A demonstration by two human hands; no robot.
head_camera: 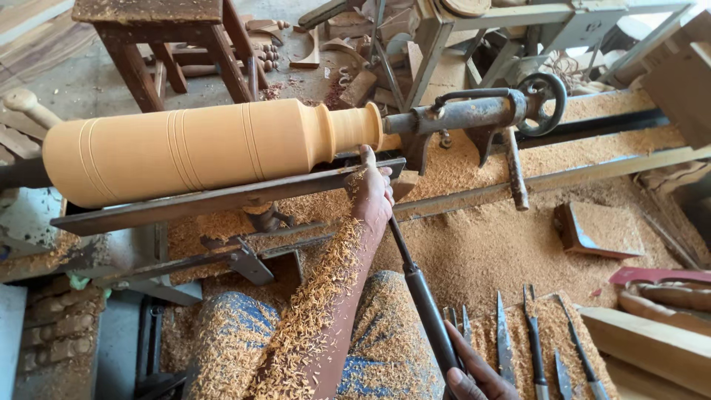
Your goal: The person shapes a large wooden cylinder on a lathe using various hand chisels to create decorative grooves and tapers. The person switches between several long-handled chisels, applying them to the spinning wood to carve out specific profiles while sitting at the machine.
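My left hand (pixel 372 194) rests on the long dark metal bar (pixel 222 198) and curls tight around the front end of my long turning tool with a thin steel shaft and a dark round handle (pixel 418 285). My right hand (pixel 478 376) is down low by my lap, and its fingers wrap around the back end of that handle. Both hands are closed on the tool. The tool slants up from my right hand to my left hand, and its tip is hidden behind my left fingers, right by the narrow neck of the wood.

Just above my left hand sits the big smooth pale-orange wooden piece shaped like a bottle (pixel 200 148). It lies on its side, with thin ring lines cut around it. To the right of my left hand, the rusty grey metal holder with a little round wheel (pixel 489 111) presses on the end of the wood.

My left arm and my lap are covered in curly wood shavings. More sawdust (pixel 481 244) lies in a thick, soft layer to the right of my hands. Beside my right hand is a row of thin pointed steel chisels (pixel 533 341), half buried. Far above my hands stands a brown wooden stool (pixel 167 33) on a dusty grey floor, with wood scraps near it.
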